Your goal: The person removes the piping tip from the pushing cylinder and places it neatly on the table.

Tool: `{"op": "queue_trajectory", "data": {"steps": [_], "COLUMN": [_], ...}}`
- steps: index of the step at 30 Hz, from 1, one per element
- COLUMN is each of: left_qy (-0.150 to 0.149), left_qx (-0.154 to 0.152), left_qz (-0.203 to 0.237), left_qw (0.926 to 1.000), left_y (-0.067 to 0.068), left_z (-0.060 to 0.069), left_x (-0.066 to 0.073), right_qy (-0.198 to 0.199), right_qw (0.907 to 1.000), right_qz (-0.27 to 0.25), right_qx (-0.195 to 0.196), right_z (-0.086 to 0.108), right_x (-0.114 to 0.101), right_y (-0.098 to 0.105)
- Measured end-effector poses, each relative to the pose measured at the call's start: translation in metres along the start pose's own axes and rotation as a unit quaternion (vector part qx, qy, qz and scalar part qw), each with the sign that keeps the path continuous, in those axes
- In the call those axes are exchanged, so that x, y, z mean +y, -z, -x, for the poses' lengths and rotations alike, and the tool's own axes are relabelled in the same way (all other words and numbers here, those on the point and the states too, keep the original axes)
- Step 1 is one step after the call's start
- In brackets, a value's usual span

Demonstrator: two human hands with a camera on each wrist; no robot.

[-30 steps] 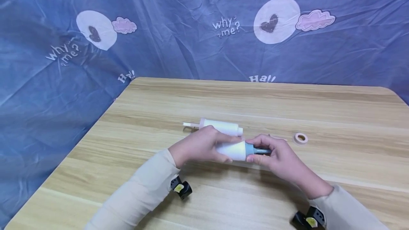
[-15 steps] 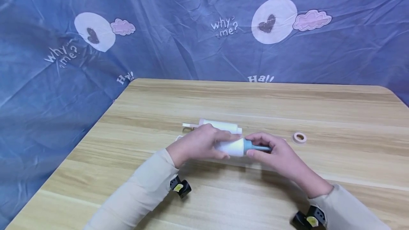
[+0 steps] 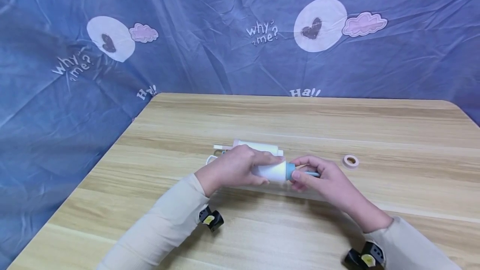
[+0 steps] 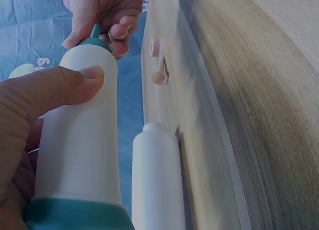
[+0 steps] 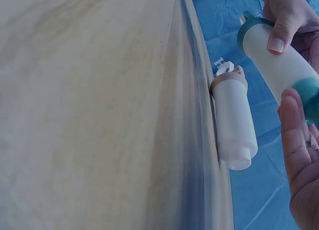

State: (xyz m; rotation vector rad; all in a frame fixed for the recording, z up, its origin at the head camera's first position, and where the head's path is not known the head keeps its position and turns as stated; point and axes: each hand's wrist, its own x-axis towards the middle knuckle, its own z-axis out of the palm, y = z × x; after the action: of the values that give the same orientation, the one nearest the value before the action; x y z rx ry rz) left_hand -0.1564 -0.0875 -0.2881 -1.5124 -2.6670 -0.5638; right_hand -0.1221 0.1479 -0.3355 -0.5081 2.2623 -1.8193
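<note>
My left hand (image 3: pixel 240 166) grips the body of a white squeeze bottle (image 3: pixel 273 172), its thumb lying along the side. The bottle is held sideways above the table, with a teal band (image 4: pixel 77 215) at its left end. At the right end sits a teal nozzle cap (image 3: pixel 290 171) with a thin spout. My right hand (image 3: pixel 322 176) pinches this cap between thumb and fingers, the spout pointing towards the palm. Behind the held bottle lies a second white bottle (image 3: pixel 258 148) with a pale pink lid (image 5: pixel 229 80). My left hand partly hides it in the head view.
On the table to the right lies a small pale pink ring (image 3: pixel 346 161). Close to it, the left wrist view shows a small pink piece with a round end (image 4: pixel 159 78). A blue printed cloth (image 3: pixel 225 53) hangs behind the wooden table (image 3: pixel 300 116).
My right hand's fingers have shifted around the cap, with lower fingertips now showing beneath it. The bottle has risen slightly, and a white loop now shows beside my left wrist.
</note>
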Motion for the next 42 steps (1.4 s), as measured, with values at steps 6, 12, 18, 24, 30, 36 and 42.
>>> {"op": "queue_trajectory", "data": {"steps": [6, 12, 18, 24, 30, 36, 42], "left_qy": [0.004, 0.010, 0.011, 0.013, 0.007, 0.005, 0.005], "left_qx": [-0.010, -0.012, -0.009, -0.012, -0.014, 0.000, 0.002], "left_qz": [0.001, 0.003, -0.004, 0.001, 0.011, 0.013, 0.014], "left_qw": [0.9999, 0.9999, 0.9999, 0.9998, 0.9998, 0.9999, 0.9999], "left_y": [-0.001, -0.001, 0.001, 0.000, -0.001, -0.004, -0.005], "left_z": [-0.002, -0.003, -0.003, -0.002, -0.001, 0.001, 0.002], "left_x": [0.000, 0.000, 0.000, 0.000, 0.001, -0.001, -0.001], "right_qy": [-0.001, 0.024, 0.081, 0.101, 0.107, 0.117, 0.064], "right_qw": [0.9983, 0.9956, 0.9925, 0.9914, 0.9917, 0.9915, 0.9957], "right_qz": [0.048, 0.068, 0.075, 0.068, 0.053, 0.032, 0.046], "right_qx": [0.034, 0.060, 0.052, 0.049, 0.048, 0.048, 0.048], "right_z": [0.001, 0.002, 0.004, 0.008, 0.011, 0.011, 0.008], "right_x": [-0.001, 0.001, 0.002, 0.000, -0.001, -0.001, -0.002], "right_y": [-0.002, -0.004, -0.003, -0.003, -0.002, 0.001, 0.002]}}
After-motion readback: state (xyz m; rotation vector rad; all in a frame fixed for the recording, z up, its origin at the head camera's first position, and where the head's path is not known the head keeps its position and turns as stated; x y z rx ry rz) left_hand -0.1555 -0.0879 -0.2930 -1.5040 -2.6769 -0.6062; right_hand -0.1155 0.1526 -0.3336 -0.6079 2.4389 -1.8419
